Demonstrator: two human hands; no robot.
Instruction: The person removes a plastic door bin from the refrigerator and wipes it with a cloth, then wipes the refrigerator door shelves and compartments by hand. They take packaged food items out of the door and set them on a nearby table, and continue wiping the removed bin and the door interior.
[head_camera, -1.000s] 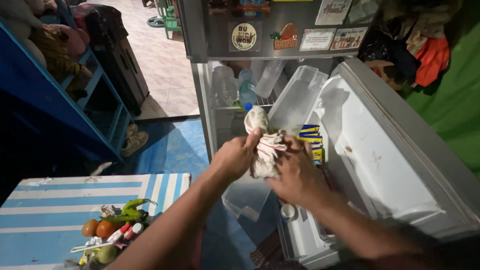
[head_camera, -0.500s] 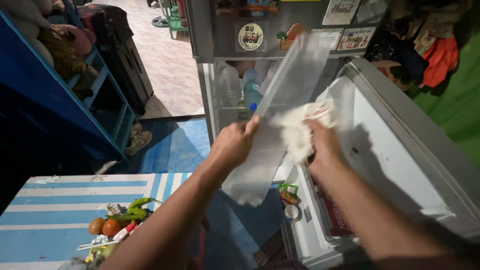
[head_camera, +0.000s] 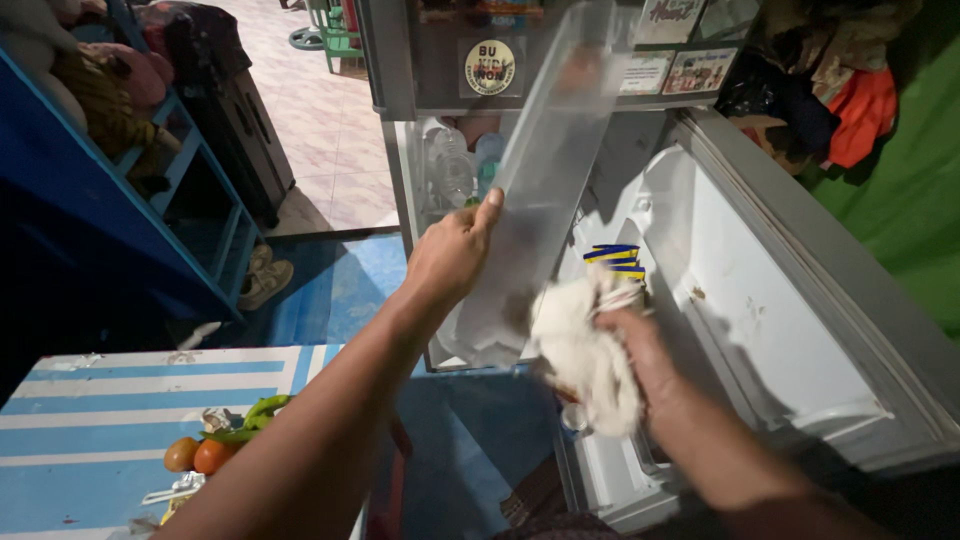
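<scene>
- Open fridge door (head_camera: 800, 330) stands to my right, blue striped table (head_camera: 90, 420) low on my left.
- My left hand (head_camera: 450, 255) pinches the clear fridge tray (head_camera: 545, 190) by its edge, tilted upright before the shelves.
- My right hand (head_camera: 650, 360) clutches a white rag (head_camera: 585, 350) against the tray's lower end.
- I judge wiping is underway; upward strokes come next.
- Door crowds my right; left stays open.

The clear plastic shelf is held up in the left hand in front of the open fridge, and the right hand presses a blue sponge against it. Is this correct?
Not quite. In the head view, the right hand presses a white cloth, not a blue sponge, against the clear plastic shelf. The left hand does hold it up before the open fridge.
</scene>
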